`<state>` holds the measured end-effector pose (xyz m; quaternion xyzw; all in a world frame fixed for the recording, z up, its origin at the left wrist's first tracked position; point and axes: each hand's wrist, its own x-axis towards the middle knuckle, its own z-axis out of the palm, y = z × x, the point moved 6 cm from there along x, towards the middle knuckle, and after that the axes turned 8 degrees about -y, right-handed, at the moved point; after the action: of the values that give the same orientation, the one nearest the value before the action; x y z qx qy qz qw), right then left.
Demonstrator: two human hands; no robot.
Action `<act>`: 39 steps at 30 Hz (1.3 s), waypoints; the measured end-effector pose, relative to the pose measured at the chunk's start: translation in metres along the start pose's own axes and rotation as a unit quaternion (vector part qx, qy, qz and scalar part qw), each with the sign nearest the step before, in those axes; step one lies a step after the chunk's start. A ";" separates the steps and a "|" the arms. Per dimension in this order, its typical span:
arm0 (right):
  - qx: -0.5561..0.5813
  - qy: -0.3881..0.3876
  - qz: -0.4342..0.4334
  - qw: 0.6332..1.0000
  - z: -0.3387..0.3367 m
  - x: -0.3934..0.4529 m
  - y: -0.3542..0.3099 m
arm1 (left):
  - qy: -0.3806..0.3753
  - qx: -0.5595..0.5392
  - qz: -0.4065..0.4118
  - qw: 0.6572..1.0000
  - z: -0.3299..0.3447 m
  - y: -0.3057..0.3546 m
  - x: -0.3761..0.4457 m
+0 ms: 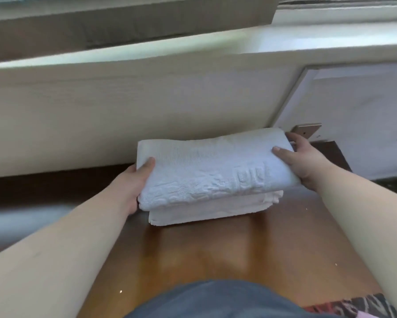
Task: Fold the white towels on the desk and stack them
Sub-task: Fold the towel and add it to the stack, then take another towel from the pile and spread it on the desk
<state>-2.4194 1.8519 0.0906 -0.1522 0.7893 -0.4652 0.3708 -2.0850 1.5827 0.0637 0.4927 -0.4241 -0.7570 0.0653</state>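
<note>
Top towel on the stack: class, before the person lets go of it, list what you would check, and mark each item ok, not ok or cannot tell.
1. Left hand grips the top towel at its left end: ok.
2. Right hand holds its right end: ok.
3. Top towel folded flat: ok.
4. Folded bottom towel lies beneath it on the desk: ok.
5. Edges lined up: not ok, top overhangs on the right.
6. Top's full weight resting on the lower towel: cannot tell.

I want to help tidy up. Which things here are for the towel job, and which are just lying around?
For the job:
top towel, held by left hand and right hand
bottom towel
desk

Just lying around:
metal bracket
patterned cloth
</note>
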 end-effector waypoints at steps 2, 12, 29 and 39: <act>-0.010 -0.011 0.015 1.000 0.006 0.010 0.021 | 0.030 0.002 -0.001 1.000 -0.001 -0.009 0.004; -0.052 -0.034 0.040 0.997 0.015 0.002 0.041 | 0.075 0.088 -0.030 0.993 -0.011 -0.014 -0.008; -0.546 -0.097 -0.116 0.824 0.125 0.000 -0.001 | 0.070 0.751 0.105 0.649 0.075 -0.010 0.011; -0.500 -0.115 -0.114 0.850 0.124 -0.021 -0.065 | 0.046 0.684 0.175 0.707 0.043 0.015 -0.045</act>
<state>-2.3217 1.7533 0.1186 -0.4588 0.8439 -0.0257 0.2768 -2.1016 1.6207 0.1121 0.3533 -0.9007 -0.2111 -0.1392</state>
